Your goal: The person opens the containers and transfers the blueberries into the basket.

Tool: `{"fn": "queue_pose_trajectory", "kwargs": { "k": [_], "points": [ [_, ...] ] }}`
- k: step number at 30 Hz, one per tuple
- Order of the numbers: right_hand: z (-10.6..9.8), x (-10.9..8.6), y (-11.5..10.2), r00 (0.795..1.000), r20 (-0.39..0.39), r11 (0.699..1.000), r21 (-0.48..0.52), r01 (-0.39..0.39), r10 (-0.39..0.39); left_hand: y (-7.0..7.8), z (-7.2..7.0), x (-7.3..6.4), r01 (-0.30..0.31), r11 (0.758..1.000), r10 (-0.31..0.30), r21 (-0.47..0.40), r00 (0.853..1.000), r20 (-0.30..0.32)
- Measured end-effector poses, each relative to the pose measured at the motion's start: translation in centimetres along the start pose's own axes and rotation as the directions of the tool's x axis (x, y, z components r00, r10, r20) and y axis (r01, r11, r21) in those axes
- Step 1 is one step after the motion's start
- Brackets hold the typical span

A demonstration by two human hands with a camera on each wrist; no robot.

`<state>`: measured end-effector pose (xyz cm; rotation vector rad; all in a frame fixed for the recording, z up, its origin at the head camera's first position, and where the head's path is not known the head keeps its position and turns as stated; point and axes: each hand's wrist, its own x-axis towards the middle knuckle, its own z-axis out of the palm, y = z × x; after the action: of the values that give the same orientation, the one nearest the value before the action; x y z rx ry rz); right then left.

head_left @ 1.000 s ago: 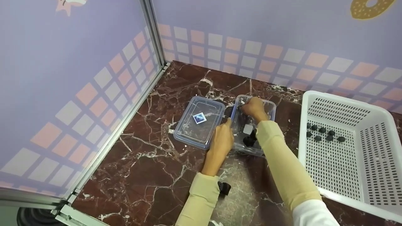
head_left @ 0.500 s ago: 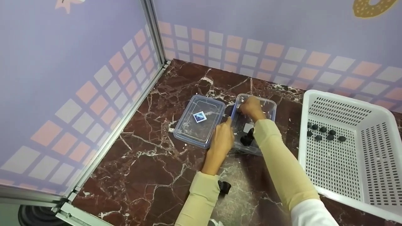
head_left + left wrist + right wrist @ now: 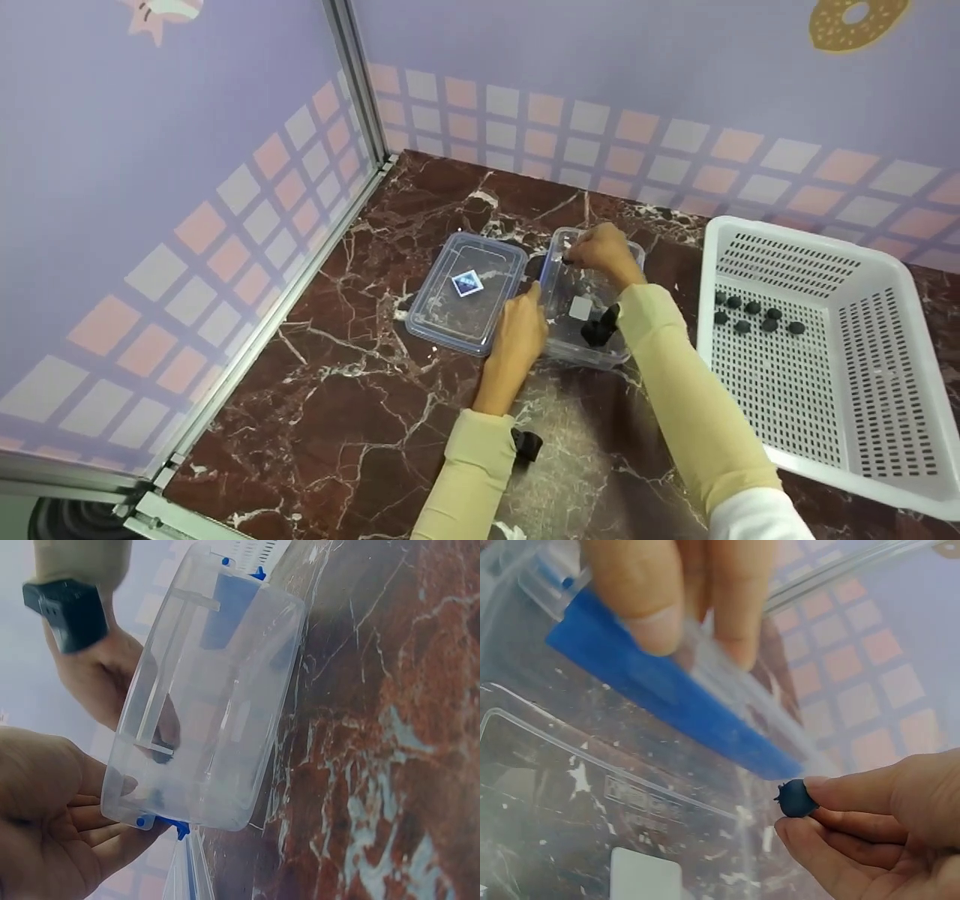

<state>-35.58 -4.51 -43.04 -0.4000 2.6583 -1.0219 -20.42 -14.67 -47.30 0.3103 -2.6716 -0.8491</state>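
My right hand pinches a blueberry between thumb and fingertips, inside the far end of a clear plastic box. The berry's small crown faces away from the fingers in the right wrist view. At the box's left side my left hand grips the wall, thumb over the rim and fingers outside, beside a blue clip. In the left wrist view the right fingertips show through the clear wall. A white square shows at the box's bottom.
Left of the box lies its clear lid with a blue diamond sticker. A white slotted basket stands on the right, several blueberries in its far left part. Patterned walls rise behind and at left.
My right hand has risen slightly within the far end of the box, and the blueberry now shows under its fingers. The left hand keeps its grip. The head view has shifted a little.
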Motion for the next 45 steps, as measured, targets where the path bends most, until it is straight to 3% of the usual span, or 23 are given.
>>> {"fn": "queue_pose_trajectory", "kwargs": {
  "k": [6, 10, 13, 24, 29, 38, 45],
  "points": [
    [-1.4, -0.7, 0.0, 0.999, 0.024, 0.994, 0.104, -0.037, 0.035, -0.7, -0.1, 0.7, -0.013, 1.000, 0.013, 0.009, 1.000, 0.007],
    [-2.1, -1.0, 0.1, 0.997, 0.068, 0.965, 0.255, -0.056, 0.040, -1.3, -0.3, 1.1, -0.009, 1.000, 0.009, 0.026, 1.000, 0.011],
    [-2.5, -1.1, 0.1, 0.995, 0.086, 0.948, 0.311, -0.069, 0.044, -1.7, -0.5, 1.4, 0.005, 1.000, -0.005, 0.019, 1.000, 0.021],
    [-5.8, -2.4, 1.5, 0.998, 0.052, 0.939, 0.340, -0.050, 0.034, -2.5, -0.9, 1.9, 0.036, 0.999, -0.035, -0.034, 0.999, 0.026],
    [-8.0, -3.4, 2.7, 0.996, 0.023, 0.921, 0.381, -0.087, 0.084, -2.5, -0.9, 2.0, 0.075, 0.996, -0.072, -0.058, 0.996, 0.061],
    [-11.0, -4.9, 5.3, 0.989, 0.041, 0.879, 0.454, -0.148, 0.145, -2.9, -0.6, 2.0, 0.037, 0.996, -0.034, -0.084, 0.999, 0.039],
    [-13.7, -6.5, 8.3, 0.985, 0.012, 0.865, 0.476, -0.157, 0.172, -1.8, -0.5, 2.0, 0.034, 0.996, -0.031, -0.077, 0.999, 0.031]
  ]
}}
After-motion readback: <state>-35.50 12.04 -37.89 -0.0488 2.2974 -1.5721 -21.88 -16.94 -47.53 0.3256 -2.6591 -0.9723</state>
